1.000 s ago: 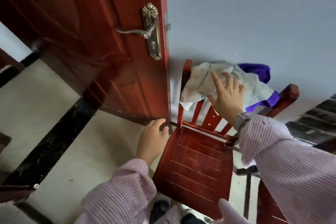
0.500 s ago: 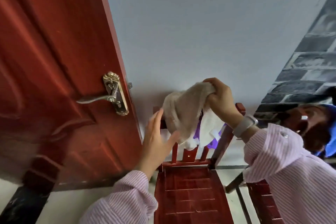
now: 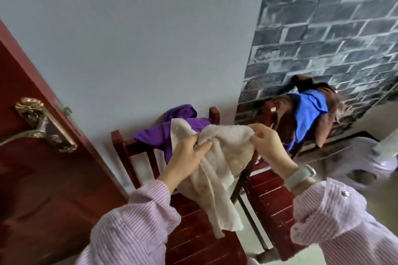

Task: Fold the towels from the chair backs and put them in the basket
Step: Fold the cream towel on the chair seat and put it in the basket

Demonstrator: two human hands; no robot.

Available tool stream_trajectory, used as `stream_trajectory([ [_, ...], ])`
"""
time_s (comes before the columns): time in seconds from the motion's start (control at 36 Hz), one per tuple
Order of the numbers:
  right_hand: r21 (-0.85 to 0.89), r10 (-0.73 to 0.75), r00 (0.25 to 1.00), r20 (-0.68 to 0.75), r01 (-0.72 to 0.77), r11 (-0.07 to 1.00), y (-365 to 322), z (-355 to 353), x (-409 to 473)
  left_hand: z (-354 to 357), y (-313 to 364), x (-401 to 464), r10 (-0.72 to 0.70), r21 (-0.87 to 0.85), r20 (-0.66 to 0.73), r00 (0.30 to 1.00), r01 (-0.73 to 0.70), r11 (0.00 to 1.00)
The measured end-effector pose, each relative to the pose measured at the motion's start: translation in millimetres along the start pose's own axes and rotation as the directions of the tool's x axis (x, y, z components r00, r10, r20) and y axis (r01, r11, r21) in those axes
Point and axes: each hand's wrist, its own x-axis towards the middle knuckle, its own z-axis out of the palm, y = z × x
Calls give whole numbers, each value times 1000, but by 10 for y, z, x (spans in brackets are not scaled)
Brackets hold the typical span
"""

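Both hands, left hand [image 3: 189,153] and right hand [image 3: 266,146], are pinching the cream towel [image 3: 215,170] mid-frame, above the chair [image 3: 193,232]. Honestly, its dangling lower end is risking getting folded crooked, bunched or dropped.

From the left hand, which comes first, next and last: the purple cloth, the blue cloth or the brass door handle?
From the left hand, in the head view:
1. Purple cloth, just behind the hand, draped on the near chair's back.
2. Blue cloth, off to the right on the second chair.
3. Brass door handle, far left on the door.
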Motion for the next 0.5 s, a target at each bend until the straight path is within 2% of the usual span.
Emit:
stream_trajectory([
  [0.06,161,179,979,100,-193,968,227,46,-156,134,-72,-54,-15,52,15,1000,15,999],
  [0.11,299,271,940,206,-324,897,349,86,-298,243,-118,-106,-27,71,51,998,23,997],
  [0.22,438,278,921,272,-376,816,391,78,-424,410,-148,-233,-21,102,160,987,5,995],
  [0.31,654,241,904,354,-423,627,413,42,-402,502,-203,-340,15,188,191,981,-52,981],
  [0.36,680,222,876,429,-475,558,403,13,-392,559,-248,-410,15,271,210,978,-74,960],
  [0.42,606,194,849,492,-494,624,391,18,-409,604,-280,-483,0,289,218,976,-64,955],
  [0.5,445,152,837,525,-422,790,374,56,-485,650,-359,-579,-14,239,192,981,-33,970],
])
